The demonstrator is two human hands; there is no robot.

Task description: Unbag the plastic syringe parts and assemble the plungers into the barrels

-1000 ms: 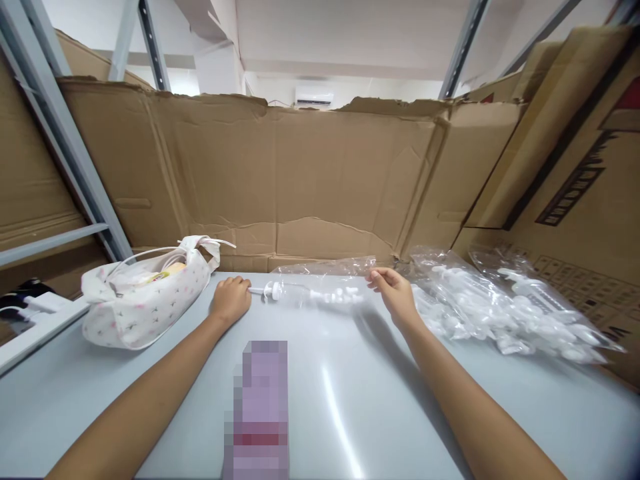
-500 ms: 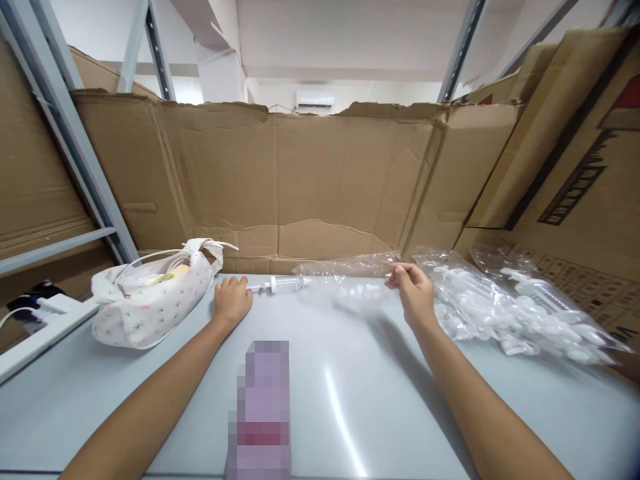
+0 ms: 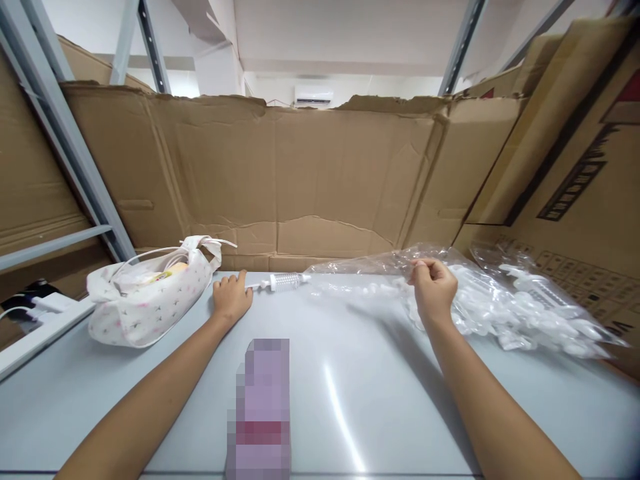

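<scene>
My left hand (image 3: pixel 231 297) rests on the grey table (image 3: pixel 320 400), fingers curled over the left end of a white plastic pump part (image 3: pixel 280 283) that lies along the table's far edge. My right hand (image 3: pixel 433 291) is closed in a pinch on a clear plastic bag (image 3: pixel 360 270), which is drawn out to the right off the pump part. The pump's ribbed middle lies bare; its right end is still inside the bag's mouth.
A white patterned cloth bag (image 3: pixel 147 293) sits at the left. A heap of clear bags with white pump parts (image 3: pixel 510 307) lies at the right. Cardboard walls (image 3: pixel 310 173) close the back and right. A blurred purple object (image 3: pixel 261 407) stands near me.
My right hand has moved right, pulling the clear bag off the pump part, which now lies mostly uncovered. My left hand has stayed at the pump's left end.
</scene>
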